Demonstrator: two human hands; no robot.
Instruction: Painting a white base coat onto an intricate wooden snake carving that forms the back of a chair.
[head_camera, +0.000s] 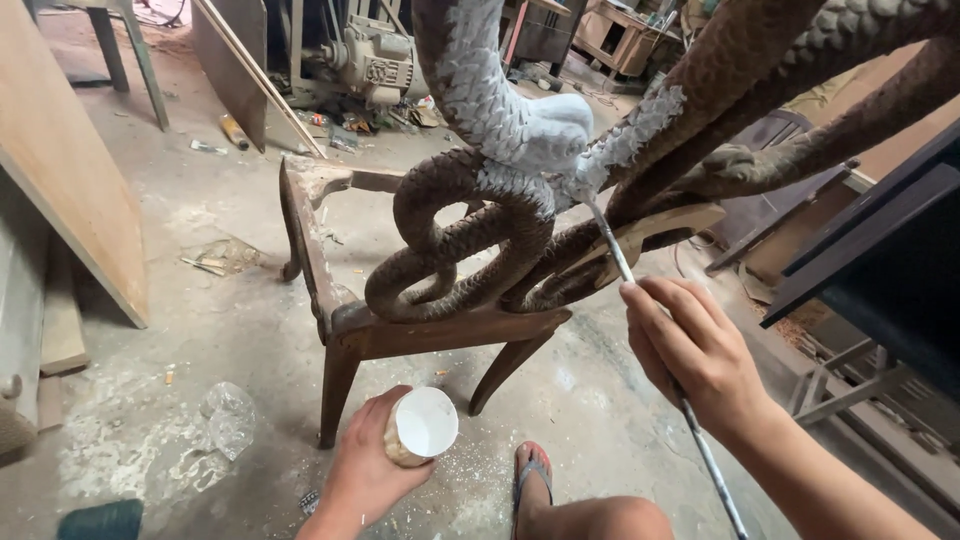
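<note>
One carved snake sculpture (470, 240), one brush (640, 310), one cup (424, 425). The sculpture rests on a low wooden stand (345, 330) on a dusty concrete floor (220, 300) in a cluttered workshop. Its scaled coils are brown, with the upper section coated pale grey. The right hand (695, 350) pinches the brush, tip touching the grey area. The left hand (370, 465) grips the cup of white paint, held low near the stand.

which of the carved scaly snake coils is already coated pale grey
The upper coil, arching from the top edge down to the brush tip held by the right hand. The lower looped coils are bare brown wood.
</note>
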